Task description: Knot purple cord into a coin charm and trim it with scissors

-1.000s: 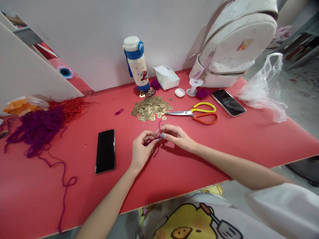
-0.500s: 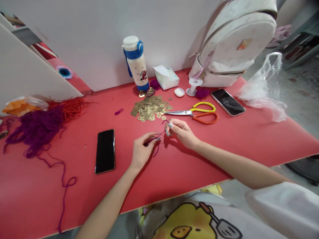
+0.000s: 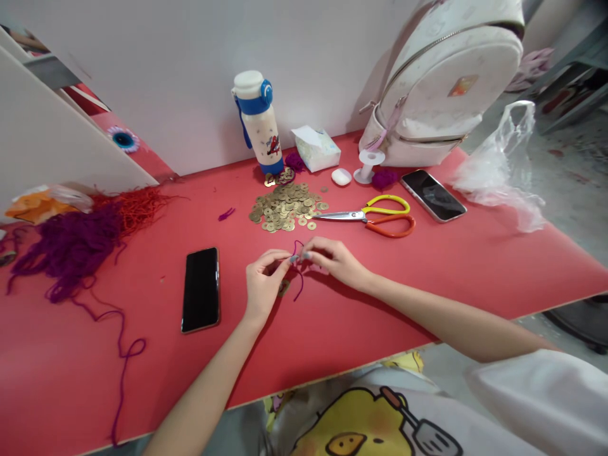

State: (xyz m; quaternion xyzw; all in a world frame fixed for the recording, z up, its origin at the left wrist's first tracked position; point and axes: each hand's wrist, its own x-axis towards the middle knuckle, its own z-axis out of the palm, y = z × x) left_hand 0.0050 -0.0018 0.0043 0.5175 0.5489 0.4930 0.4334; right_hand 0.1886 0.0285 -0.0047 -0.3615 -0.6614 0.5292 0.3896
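The red tabletop (image 3: 361,329) adjoins a pale wall (image 3: 180,82). The purple cord (image 3: 302,284) is located between the hands, near the front edge. Left hand (image 3: 263,282): thumb and forefinger pinched on the cord. Right hand (image 3: 342,265): fingertips drawn together at the cord; grip cannot be determined. Beyond: coin pile (image 3: 284,208), scissors (image 3: 346,216) at its right, bottle (image 3: 263,130) behind. Phone (image 3: 201,289): left of the left hand.

1. The purple strand (image 3: 301,285) you hold looks matt.
2. Before you, metal discs (image 3: 285,204) show a dull, brassy sheen.
3. Your scissors (image 3: 365,216) pair shiny metal blades (image 3: 339,216) with smooth, plastic-looking handles (image 3: 392,197).
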